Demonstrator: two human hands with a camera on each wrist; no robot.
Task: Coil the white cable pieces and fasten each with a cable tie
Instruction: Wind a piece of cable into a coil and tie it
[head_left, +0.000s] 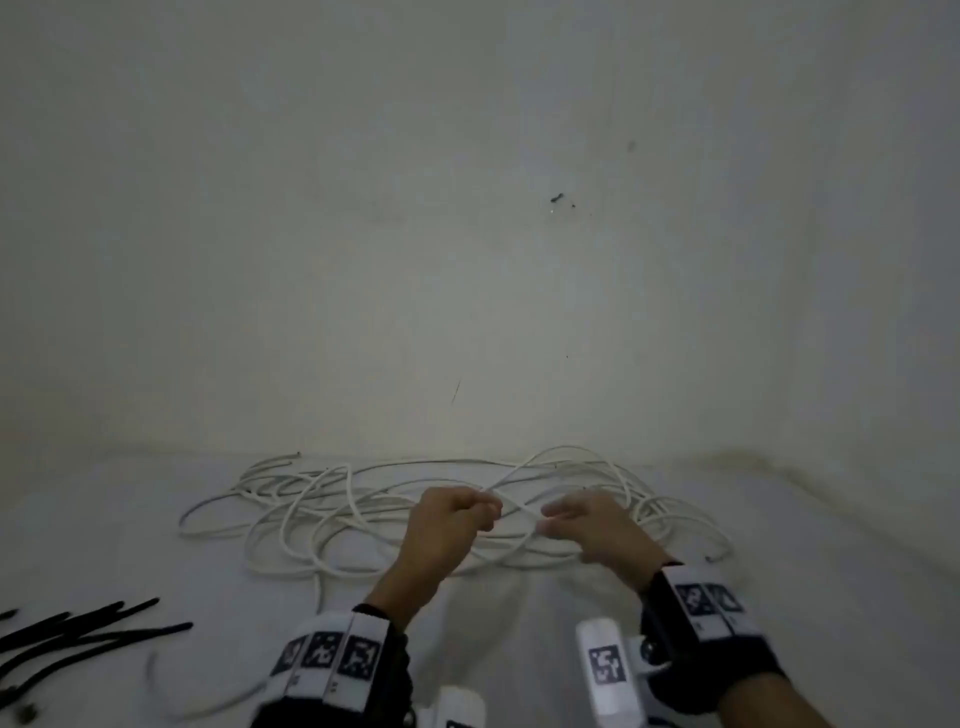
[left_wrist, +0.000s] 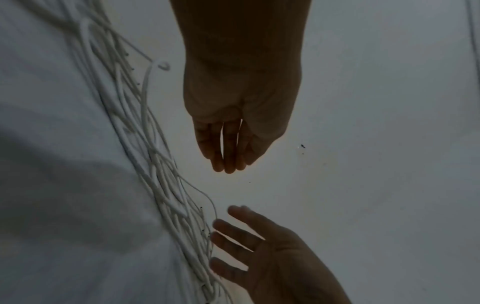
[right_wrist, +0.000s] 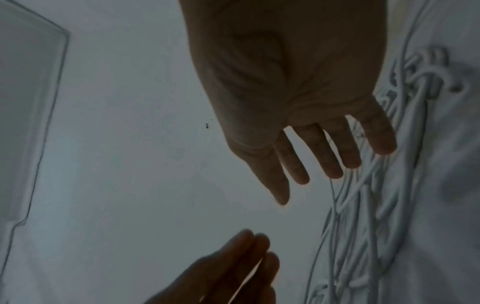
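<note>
A tangle of white cable (head_left: 332, 519) lies spread on the white surface by the wall. Both hands hover over its middle. My left hand (head_left: 457, 512) has its fingers together and fairly straight in the left wrist view (left_wrist: 226, 148), with nothing seen in them. My right hand (head_left: 582, 519) has its fingers spread and straight (right_wrist: 319, 152), their tips just above the cable strands (right_wrist: 376, 205). Several black cable ties (head_left: 78, 634) lie at the near left.
A plain pale wall (head_left: 467, 234) rises right behind the cable. A thin loose strand (head_left: 208, 701) curves on the surface near my left wrist. A pale panel (right_wrist: 28, 102) shows at the left of the right wrist view.
</note>
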